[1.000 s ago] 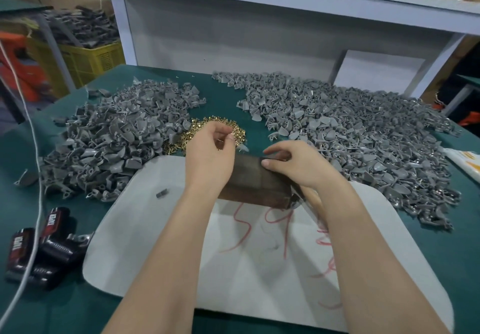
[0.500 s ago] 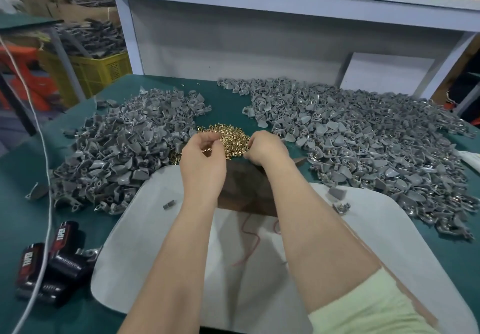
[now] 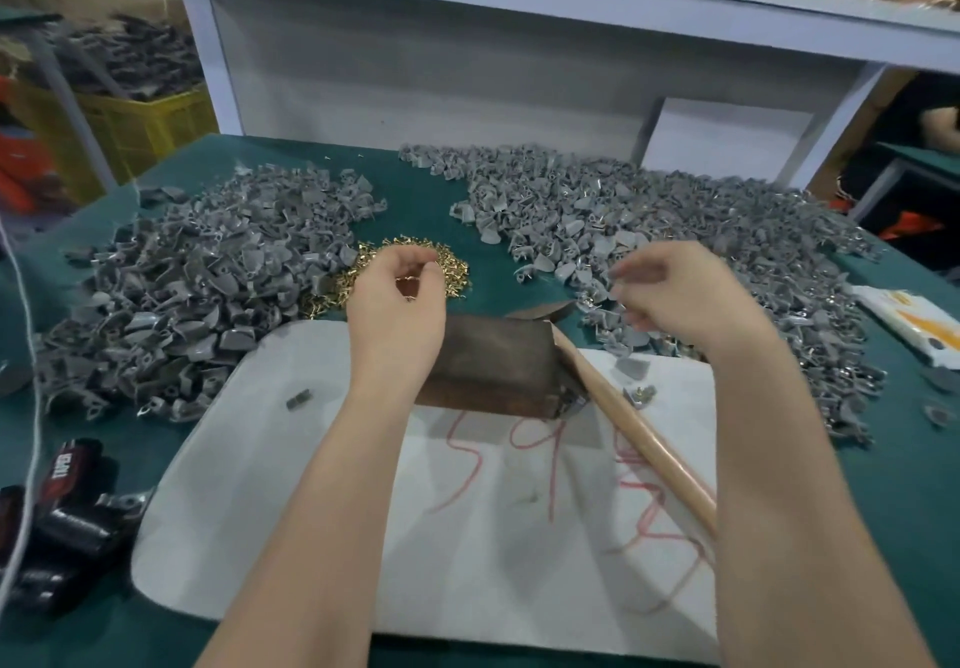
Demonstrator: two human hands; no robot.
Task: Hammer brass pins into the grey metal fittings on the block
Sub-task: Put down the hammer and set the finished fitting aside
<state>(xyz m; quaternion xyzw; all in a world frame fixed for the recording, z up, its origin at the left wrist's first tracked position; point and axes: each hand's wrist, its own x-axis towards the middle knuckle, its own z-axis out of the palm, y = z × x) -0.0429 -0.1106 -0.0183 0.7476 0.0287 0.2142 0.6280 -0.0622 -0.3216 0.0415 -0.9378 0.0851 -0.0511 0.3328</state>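
A person's 2 bare hands work over a green tabletop [image 3: 909, 485] strewn with small hardware. The left hand [image 3: 397, 298] hovers above a heap of brass pins [image 3: 457, 265], thumb and fingertips drawn together in a pinch; whether a pin sits between them cannot be told. The right hand [image 3: 680, 293] hangs over the near edge of the right-hand pile of grey metal fittings [image 3: 675, 215], fingers curled loosely and blurred, so whether it holds anything is unclear.

A second pile of grey fittings [image 3: 208, 293] spreads across the left of the tabletop, with the brass pins lying between the 2 piles. Just in front of the pins sits a dark brown block [image 3: 493, 361], resting on the far edge of a white mat [image 3: 311, 537] marked with red scribbles. The left wrist covers the block's left end.

A hammer lies untouched beside the block: its wooden handle [image 3: 639, 433] runs diagonally across the mat toward the right forearm, and its head [image 3: 545, 311] lies against the block's far right corner. A few loose grey pieces [image 3: 634, 368] lie on the mat right of the handle, and 1 small piece [image 3: 298, 399] lies near the mat's left edge. Black and red battery packs [image 3: 67, 501] rest at the tabletop's near-left corner, beside a white cord [image 3: 31, 433].
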